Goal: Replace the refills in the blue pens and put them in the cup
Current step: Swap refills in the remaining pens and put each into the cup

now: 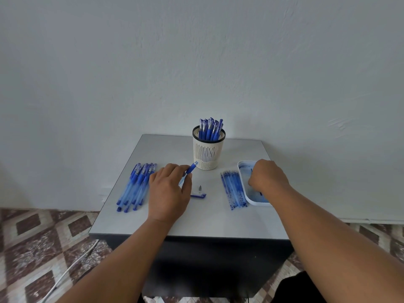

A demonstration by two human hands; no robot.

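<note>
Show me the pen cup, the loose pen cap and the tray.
pen cup (207,153): head view, on its slatted front wall.
loose pen cap (198,195): head view, on the middle of the cap.
tray (254,201): head view, on its near white rim.

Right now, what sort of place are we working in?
Probably a plain room in a home, set up as a small work spot: a small grey table against a bare white wall, and a patterned tile floor. On the table stand a pen cup and a tray.
</note>
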